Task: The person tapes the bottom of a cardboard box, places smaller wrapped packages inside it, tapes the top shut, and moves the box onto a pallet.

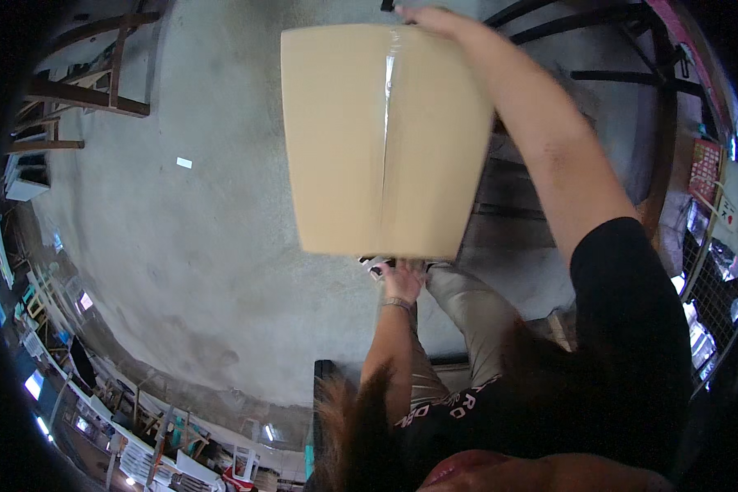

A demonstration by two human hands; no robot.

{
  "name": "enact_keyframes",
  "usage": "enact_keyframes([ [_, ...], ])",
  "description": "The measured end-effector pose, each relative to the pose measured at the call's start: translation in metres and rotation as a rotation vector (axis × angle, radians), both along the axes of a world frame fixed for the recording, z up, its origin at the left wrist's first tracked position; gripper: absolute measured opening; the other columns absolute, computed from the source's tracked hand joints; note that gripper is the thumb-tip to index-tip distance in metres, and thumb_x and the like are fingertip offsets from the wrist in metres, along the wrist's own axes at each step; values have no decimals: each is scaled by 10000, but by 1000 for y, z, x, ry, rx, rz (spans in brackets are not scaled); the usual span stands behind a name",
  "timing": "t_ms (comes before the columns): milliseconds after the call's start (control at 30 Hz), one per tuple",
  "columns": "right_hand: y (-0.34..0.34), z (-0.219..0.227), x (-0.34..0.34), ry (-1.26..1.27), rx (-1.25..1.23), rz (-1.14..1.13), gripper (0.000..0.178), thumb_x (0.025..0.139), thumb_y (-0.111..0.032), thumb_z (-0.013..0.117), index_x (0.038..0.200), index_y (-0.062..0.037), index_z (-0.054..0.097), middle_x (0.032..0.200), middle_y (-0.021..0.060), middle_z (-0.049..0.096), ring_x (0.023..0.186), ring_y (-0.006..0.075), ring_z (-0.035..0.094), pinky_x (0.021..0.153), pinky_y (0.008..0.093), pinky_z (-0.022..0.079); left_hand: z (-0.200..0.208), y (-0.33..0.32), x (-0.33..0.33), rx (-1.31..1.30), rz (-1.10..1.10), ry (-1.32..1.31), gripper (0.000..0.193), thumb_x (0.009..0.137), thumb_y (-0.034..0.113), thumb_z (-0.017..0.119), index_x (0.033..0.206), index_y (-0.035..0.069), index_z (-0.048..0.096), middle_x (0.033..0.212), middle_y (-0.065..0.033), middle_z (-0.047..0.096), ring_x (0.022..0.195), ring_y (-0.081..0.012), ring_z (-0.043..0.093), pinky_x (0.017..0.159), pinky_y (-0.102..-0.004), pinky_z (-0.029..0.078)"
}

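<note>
A large tan cardboard box [336,148] stands in front of me, with a strip of clear shiny tape [387,123] running down the middle of its top from the far edge to the near one. At the near side, my left hand [403,280] rests against the box with its fingers stretched out, partly hidden under the edge. My right arm reaches over the right side to the far edge. There, my right hand [435,20] is bent with its fingertips by a small black thing [388,5], cut off by the picture's upper rim and too little seen to name.
Grey concrete floor [221,230] lies around the box, with a small white piece [184,162] on it at left. Wooden frames [90,94] stand at far left, dark metal bars [582,25] at far right. Cluttered goods [172,443] line the lower left.
</note>
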State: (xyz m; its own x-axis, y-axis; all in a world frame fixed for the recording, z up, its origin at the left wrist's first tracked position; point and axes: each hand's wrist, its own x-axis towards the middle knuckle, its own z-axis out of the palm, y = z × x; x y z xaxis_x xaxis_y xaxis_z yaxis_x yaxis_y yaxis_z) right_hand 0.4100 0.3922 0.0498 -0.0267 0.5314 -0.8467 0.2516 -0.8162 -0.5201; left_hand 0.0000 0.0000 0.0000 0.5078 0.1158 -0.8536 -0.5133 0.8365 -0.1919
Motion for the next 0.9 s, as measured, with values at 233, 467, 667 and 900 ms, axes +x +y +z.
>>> enact_keyframes([
  [233, -171, -82, -111, -884, 428, 321, 661, 852, -437, 489, 1418, -258, 197, 1500, 67, 64, 1369, 318, 82, 1032, 638, 94, -11, 45, -59, 23, 148, 537, 884, 760, 764, 307, 1434, 251, 51, 1476, -64, 137, 1297, -377, 253, 971, -613, 269],
  [467, -64, -75, -40, -991, 737, 89, 612, 800, -366, 585, 1327, -123, 390, 1404, 143, 306, 1303, 347, 248, 1048, 492, 241, 1, 115, -42, 132, 192, 556, 810, 794, 699, 380, 1409, 228, 143, 1453, -80, 180, 1299, -367, 244, 988, -633, 251],
  [667, -4, -74, -10, -846, 389, 185, 574, 881, -428, 452, 1323, -68, 382, 1442, 134, 223, 1292, 341, 253, 1045, 455, 251, -54, 105, -45, 298, 162, 447, 622, 853, 545, 478, 1304, 133, 363, 1331, -105, 390, 1210, -323, 387, 943, -555, 380],
  [900, -26, -89, 5, -1067, 520, 234, 582, 857, -453, 460, 1321, -110, 387, 1348, 142, 383, 1233, 320, 366, 1021, 425, 302, -64, 115, -56, 322, 58, 549, 466, 878, 325, 560, 1235, 75, 397, 1226, -119, 473, 1075, -272, 515, 797, -439, 514],
])
